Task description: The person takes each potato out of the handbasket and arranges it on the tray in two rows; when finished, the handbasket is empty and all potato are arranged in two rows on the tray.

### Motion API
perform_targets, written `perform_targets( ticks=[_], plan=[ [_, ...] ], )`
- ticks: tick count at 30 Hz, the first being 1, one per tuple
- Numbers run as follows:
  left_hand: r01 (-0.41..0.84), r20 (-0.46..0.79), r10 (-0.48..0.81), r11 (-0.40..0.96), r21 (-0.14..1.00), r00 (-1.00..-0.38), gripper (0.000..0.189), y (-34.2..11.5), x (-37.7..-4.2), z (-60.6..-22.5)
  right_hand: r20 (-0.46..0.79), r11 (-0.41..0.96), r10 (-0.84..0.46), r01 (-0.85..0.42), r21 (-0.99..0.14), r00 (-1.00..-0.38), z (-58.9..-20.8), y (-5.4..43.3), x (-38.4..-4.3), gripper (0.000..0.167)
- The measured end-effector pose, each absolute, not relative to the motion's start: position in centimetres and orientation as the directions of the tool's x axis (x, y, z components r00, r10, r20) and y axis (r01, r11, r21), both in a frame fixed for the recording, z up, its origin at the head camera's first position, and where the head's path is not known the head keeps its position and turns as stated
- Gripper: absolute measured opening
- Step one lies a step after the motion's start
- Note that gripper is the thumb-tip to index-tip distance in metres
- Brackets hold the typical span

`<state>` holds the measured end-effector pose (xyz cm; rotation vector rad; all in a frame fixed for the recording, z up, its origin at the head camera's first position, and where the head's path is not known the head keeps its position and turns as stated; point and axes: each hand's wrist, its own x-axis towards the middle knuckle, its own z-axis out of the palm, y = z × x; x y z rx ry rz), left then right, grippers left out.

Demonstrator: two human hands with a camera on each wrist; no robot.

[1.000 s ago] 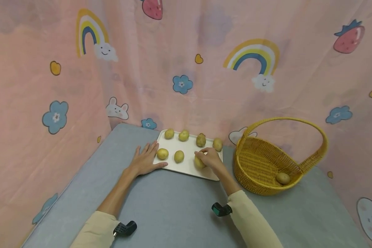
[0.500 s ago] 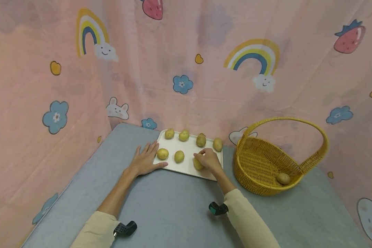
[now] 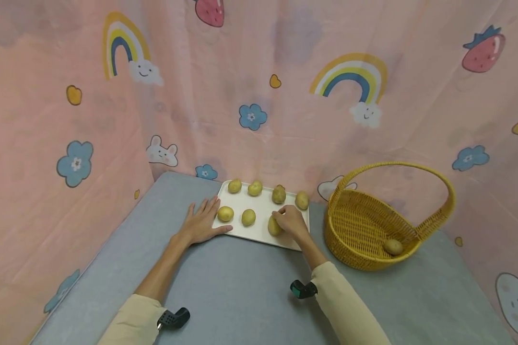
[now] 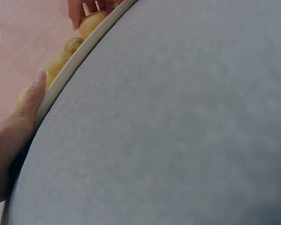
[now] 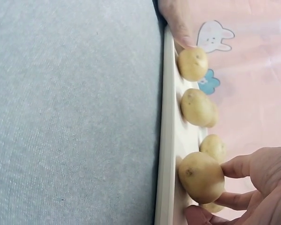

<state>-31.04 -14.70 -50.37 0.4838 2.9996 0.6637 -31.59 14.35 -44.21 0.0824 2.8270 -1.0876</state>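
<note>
My right hand (image 3: 291,221) grips a potato (image 5: 201,178) over the near right part of a white tray (image 3: 259,233); in the right wrist view the thumb and fingers are round its far side. My left hand (image 3: 200,223) lies with spread fingers at the tray's left end, its thumb along the near rim. Beside that hand sits a yellow potato (image 3: 225,213), and another potato (image 3: 248,217) lies midway along the front row. Several more, among them a brownish potato (image 3: 278,194), form the back row.
A yellow wicker basket (image 3: 349,256) with a tall handle stands right of the tray, one potato (image 3: 393,247) inside it. A pink patterned curtain (image 3: 259,148) hangs right behind the grey-blue table (image 3: 233,287).
My right hand and the potato in it have shifted slightly to the left. The left hand keeps its place at the tray, and the other potatoes stay put.
</note>
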Motion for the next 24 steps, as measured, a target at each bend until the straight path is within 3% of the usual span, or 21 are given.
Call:
perform_targets(
  ticks=[19,24],
  plan=[
    [0.287,0.038,0.298,0.868,0.406,-0.954,0.105,-14.8,-30.9,-50.2,-0.117,0.744,-0.008,0.072,-0.664,-0.993,-43.9,14.9,-31.2,0.041],
    [0.292,0.037,0.304,0.862,0.414,-0.952,0.106,-14.6,-30.9,-50.2,-0.047,0.754,-0.018,0.018,-0.656,-0.999,-43.5,15.5,-30.6,0.041]
  ],
)
